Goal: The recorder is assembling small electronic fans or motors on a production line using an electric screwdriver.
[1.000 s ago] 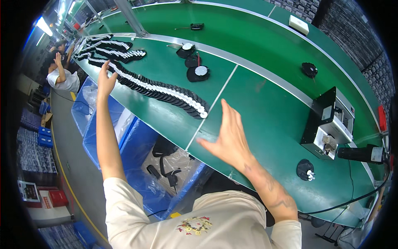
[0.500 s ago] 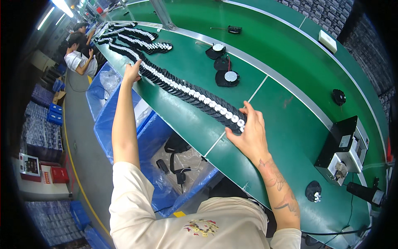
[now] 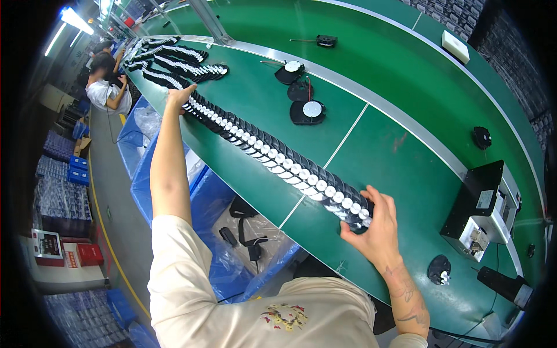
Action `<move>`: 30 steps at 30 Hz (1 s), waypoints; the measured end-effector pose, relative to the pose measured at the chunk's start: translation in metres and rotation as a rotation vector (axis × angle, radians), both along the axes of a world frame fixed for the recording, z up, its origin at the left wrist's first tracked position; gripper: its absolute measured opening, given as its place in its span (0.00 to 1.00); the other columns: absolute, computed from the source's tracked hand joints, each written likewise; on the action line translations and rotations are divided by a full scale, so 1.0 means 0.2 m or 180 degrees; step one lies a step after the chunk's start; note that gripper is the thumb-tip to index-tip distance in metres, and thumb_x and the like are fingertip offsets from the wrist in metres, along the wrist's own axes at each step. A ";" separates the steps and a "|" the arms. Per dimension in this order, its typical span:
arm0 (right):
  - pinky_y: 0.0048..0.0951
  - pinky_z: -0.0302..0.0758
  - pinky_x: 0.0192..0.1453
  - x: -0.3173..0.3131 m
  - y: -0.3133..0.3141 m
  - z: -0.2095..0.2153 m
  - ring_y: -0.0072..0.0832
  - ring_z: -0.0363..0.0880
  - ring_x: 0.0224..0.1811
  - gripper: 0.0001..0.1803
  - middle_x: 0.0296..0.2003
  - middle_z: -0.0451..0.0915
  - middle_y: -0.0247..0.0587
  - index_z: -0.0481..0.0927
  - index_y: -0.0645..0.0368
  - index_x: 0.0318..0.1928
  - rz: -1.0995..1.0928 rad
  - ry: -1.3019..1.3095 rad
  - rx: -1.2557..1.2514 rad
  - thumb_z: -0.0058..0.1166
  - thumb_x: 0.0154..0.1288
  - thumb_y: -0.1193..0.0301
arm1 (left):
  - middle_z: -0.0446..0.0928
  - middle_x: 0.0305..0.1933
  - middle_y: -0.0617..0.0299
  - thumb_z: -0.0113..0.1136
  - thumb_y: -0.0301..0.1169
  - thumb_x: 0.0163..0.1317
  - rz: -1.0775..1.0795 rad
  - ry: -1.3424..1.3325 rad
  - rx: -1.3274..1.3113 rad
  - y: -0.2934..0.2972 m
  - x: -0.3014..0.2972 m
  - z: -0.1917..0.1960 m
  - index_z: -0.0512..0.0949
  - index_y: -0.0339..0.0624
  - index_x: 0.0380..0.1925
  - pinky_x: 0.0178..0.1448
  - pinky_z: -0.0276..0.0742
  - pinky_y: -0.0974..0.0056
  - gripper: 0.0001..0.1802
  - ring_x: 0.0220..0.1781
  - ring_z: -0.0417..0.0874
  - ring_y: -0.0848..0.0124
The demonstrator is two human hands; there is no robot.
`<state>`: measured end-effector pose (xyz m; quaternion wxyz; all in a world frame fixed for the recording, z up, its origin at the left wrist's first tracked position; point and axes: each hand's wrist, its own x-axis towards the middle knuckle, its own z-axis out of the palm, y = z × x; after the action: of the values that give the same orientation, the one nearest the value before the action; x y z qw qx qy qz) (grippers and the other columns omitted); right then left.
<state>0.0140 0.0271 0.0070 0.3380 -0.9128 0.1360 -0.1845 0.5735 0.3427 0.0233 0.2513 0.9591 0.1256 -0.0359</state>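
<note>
A long row of overlapping black parts with white round discs (image 3: pixel 284 162) lies slantwise over the green workbench (image 3: pixel 255 197). My right hand (image 3: pixel 374 226) is closed round its near right end. At the far left end my left hand (image 3: pixel 181 100) grips the row, its thumb pointing along the top; some of its fingers are hidden. Just beyond that hand lie several similar rows of black and white parts (image 3: pixel 168 61). To the right of my right hand, one loose black part with white pieces (image 3: pixel 439 270) rests on the bench.
Loose black parts with round silver-white discs (image 3: pixel 307 112) lie at the bench's far side. A black and white machine (image 3: pixel 484 203) stands at right beside a black cylindrical tool (image 3: pixel 505 281). Blue-lined bins (image 3: pixel 203 232) stand below the near edge. A person in white (image 3: pixel 107 90) sits far left.
My right hand has moved right and toward me with the row's end. The row now stretches farther right, with more of its near side showing. My left hand has shifted slightly left.
</note>
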 end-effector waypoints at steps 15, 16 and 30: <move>0.44 0.71 0.58 -0.33 -0.05 0.05 0.45 0.72 0.54 0.41 0.51 0.76 0.47 0.70 0.62 0.58 -0.0298 0.0151 -0.0208 0.73 0.39 0.69 | 0.68 0.66 0.42 0.73 0.46 0.44 0.0162 0.0303 0.0001 -0.12 -0.05 0.07 0.38 0.38 0.75 0.60 0.80 0.45 0.67 0.61 0.78 0.47; 0.44 0.70 0.59 -0.36 -0.06 0.06 0.45 0.72 0.55 0.41 0.51 0.76 0.47 0.70 0.62 0.59 -0.0316 0.0205 -0.0279 0.72 0.39 0.69 | 0.69 0.66 0.42 0.73 0.46 0.44 0.0150 0.0291 0.0031 -0.12 -0.05 0.06 0.37 0.38 0.75 0.60 0.80 0.45 0.67 0.60 0.78 0.47; 0.40 0.73 0.55 -1.02 -0.03 0.49 0.38 0.78 0.55 0.24 0.56 0.80 0.45 0.77 0.57 0.52 -0.0216 0.0302 -0.1217 0.67 0.56 0.65 | 0.66 0.70 0.34 0.76 0.60 0.45 -0.1596 -0.1493 0.1057 -0.07 0.27 -0.18 0.50 0.16 0.70 0.75 0.62 0.57 0.70 0.72 0.68 0.49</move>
<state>-0.1910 0.0215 0.1049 0.1453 -0.9629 0.1449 -0.1750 0.6282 0.3295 -0.0126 0.0978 0.9698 -0.1698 0.1451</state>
